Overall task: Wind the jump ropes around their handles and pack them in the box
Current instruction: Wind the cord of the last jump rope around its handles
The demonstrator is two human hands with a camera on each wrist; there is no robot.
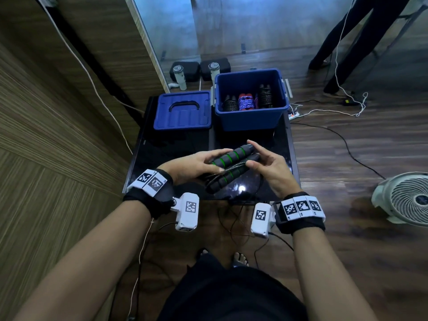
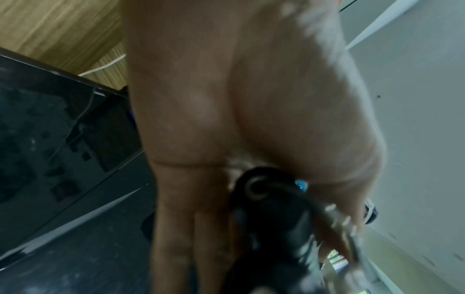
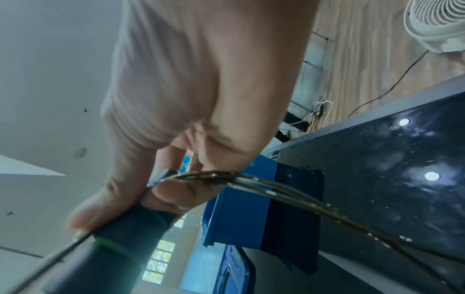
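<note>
Both hands hold one jump rope above the near half of the black table (image 1: 281,144). Its two black foam handles (image 1: 231,159), ringed in green, lie side by side, slanting from lower left to upper right.

Left hand (image 1: 192,164): fingers and thumb are wrapped round the lower-left part of the handle pair. The left wrist view shows the rounded end of one handle (image 2: 259,187) against the palm, with the cord leaving it; this view is blurred and the rest of the handles cannot be made out.

Right hand (image 1: 268,167): index finger and thumb pinch the upper-right ends of the handles. The right wrist view shows several strands of thin cord (image 3: 264,185) pressed under the fingers against a handle and running off toward the table edge. In the head view, cord loops (image 1: 249,193) hang below the handles; their lower ends are lost against the dark table.

The open blue box (image 1: 251,117) stands at the far right of the table. Three wound ropes lie in it: two black bundles (image 1: 265,96) and one purple-and-red bundle (image 1: 246,101) between them. The blue lid (image 1: 183,112) lies flat just left of the box.
</note>
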